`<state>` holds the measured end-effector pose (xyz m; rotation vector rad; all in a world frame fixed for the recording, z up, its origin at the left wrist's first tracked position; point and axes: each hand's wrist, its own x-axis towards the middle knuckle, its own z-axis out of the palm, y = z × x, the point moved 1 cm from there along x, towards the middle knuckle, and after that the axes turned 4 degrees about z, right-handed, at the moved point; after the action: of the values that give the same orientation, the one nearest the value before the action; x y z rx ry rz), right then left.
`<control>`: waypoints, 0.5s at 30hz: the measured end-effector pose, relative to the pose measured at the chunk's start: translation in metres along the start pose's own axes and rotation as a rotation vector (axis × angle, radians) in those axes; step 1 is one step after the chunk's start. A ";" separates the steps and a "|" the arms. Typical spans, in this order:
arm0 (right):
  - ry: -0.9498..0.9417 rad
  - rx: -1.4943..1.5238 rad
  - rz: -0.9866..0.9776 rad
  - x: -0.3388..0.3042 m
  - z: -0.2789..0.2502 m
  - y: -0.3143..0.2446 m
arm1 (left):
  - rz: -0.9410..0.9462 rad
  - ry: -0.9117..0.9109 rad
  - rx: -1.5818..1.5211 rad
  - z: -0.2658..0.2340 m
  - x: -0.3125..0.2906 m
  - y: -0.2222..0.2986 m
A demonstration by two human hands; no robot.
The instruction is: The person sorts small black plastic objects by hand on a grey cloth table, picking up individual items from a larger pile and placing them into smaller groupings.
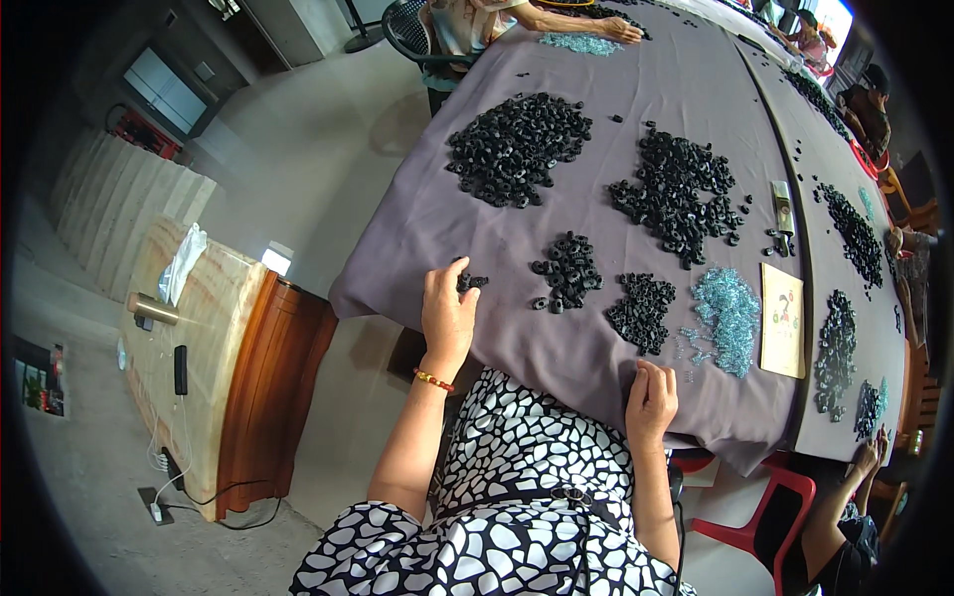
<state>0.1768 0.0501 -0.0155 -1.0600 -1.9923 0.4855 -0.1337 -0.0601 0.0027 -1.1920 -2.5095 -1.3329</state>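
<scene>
On the grey tablecloth (517,328), the left hand (447,313) lies near the table's near edge, its fingers curled over a few black rings (471,282), touching them; whether it pinches one I cannot tell. The right hand (651,397) rests at the cloth's near edge, fingers loosely bent and holding nothing. Just beyond the left hand sits a small pile of black rings (568,271), and beside that a second small black pile (642,311), with a heap of pale blue springs (727,316) next to it. A flat cream card with a red and dark picture (783,320) lies right of the springs. Two large black heaps (517,147) lie further up the cloth.
</scene>
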 end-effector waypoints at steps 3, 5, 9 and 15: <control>0.004 -0.004 -0.003 0.000 -0.003 -0.002 | -0.023 0.021 -0.038 0.001 -0.001 -0.003; 0.002 0.005 -0.001 0.001 -0.003 -0.002 | -0.038 0.028 0.004 0.000 -0.002 -0.004; 0.001 0.007 0.002 0.000 -0.002 -0.002 | -0.047 0.026 -0.057 -0.001 -0.004 -0.010; 0.007 -0.002 0.004 0.000 -0.001 0.000 | 0.002 0.077 -0.151 0.000 -0.005 -0.016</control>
<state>0.1778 0.0497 -0.0147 -1.0657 -1.9855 0.4821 -0.1404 -0.0688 -0.0097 -1.1449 -2.3911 -1.5612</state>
